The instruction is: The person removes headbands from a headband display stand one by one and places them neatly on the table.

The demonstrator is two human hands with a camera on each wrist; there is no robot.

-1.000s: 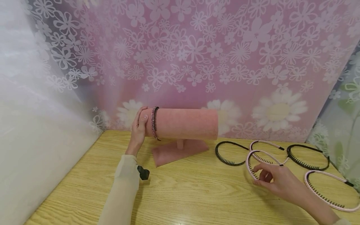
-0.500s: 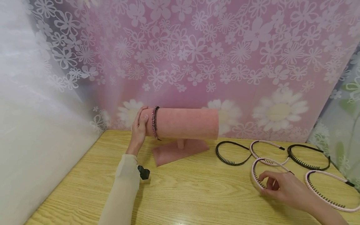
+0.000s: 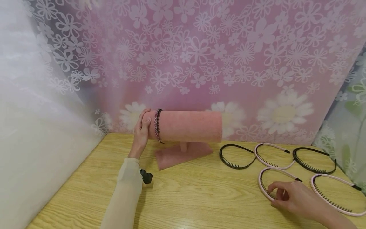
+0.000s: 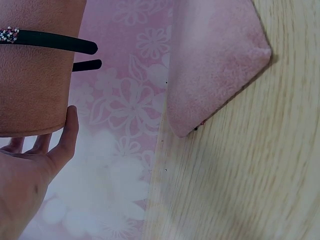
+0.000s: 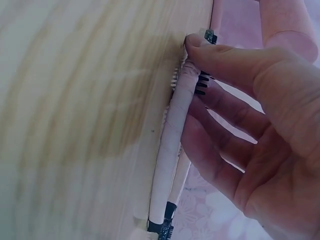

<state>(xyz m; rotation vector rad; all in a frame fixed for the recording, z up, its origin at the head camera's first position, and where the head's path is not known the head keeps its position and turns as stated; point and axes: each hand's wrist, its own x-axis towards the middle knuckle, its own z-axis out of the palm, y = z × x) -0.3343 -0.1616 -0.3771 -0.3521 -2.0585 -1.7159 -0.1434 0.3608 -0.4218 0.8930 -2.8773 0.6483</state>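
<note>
My left hand [image 3: 140, 128] grips the left end of a pink velvet headband stand [image 3: 190, 125], thumb in front. A dark toothed headband with sparkling stones [image 3: 157, 125] sits around the roll, just right of that thumb. In the left wrist view, its smooth black ends stick out past the velvet, and the fingers of my left hand [image 4: 30, 180] lie at the roll's end. My right hand [image 3: 300, 198] pinches the near side of a pale pink toothed headband [image 3: 260, 183] low at the tabletop. The right wrist view shows thumb and fingers about this wrapped headband [image 5: 172, 135].
Beyond the right hand lie a black headband [image 3: 221, 157], a pink headband [image 3: 257, 154] and another black headband [image 3: 295, 157]. One more pink headband [image 3: 313, 184] lies beside the right wrist. A flowered pink backdrop [image 3: 186, 63] rises behind the wooden table [image 3: 200, 190].
My right hand has moved the pink headband rightward and toward me, and it now lies lower, apart from the pink one behind it. The left hand and stand have stayed put.
</note>
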